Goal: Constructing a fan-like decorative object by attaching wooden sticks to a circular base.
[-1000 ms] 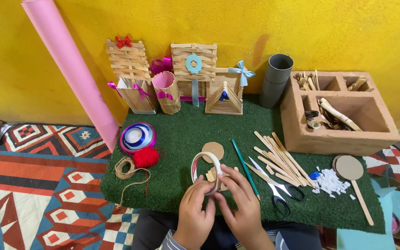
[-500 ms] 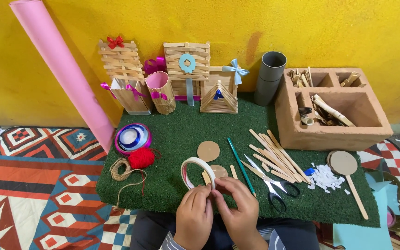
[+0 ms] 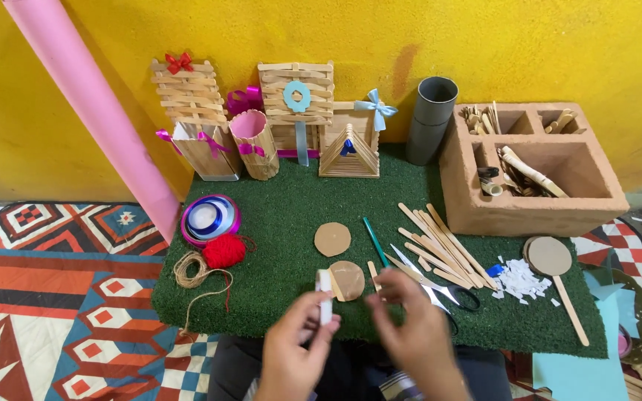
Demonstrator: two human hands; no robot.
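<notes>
The left hand [image 3: 295, 353] pinches a white ring-shaped roll of tape [image 3: 325, 295] between thumb and fingers [image 3: 319, 330], holding it on edge so that it shows only as a narrow white strip. The right hand [image 3: 410, 334] is blurred; its fingers look loosely curled and a little apart, and whether they hold anything cannot be told. It hovers just right of the roll, apart from it, above the near edge of the green artificial-grass mat [image 3: 291, 215].

Both wrists are cut off by the lower edge of the view. The right hand hides part of the pair of scissors with black handles [image 3: 447, 293] and the near ends of the loose pile of flat wooden craft sticks [image 3: 436, 238].

Just behind the roll, partly covered by it, lies a round brown cardboard disc [image 3: 349, 280]; a second, similar disc [image 3: 332, 239] lies farther back on the mat. A thin green pencil [image 3: 374, 241] lies between the discs and the sticks. To the left sit a red ball of yarn [image 3: 224, 251], a coil of brown twine [image 3: 191, 269] and a stack of blue and purple ribbon spools [image 3: 210, 217]. A brown compartmented box [image 3: 536, 215] stands at the right.
</notes>
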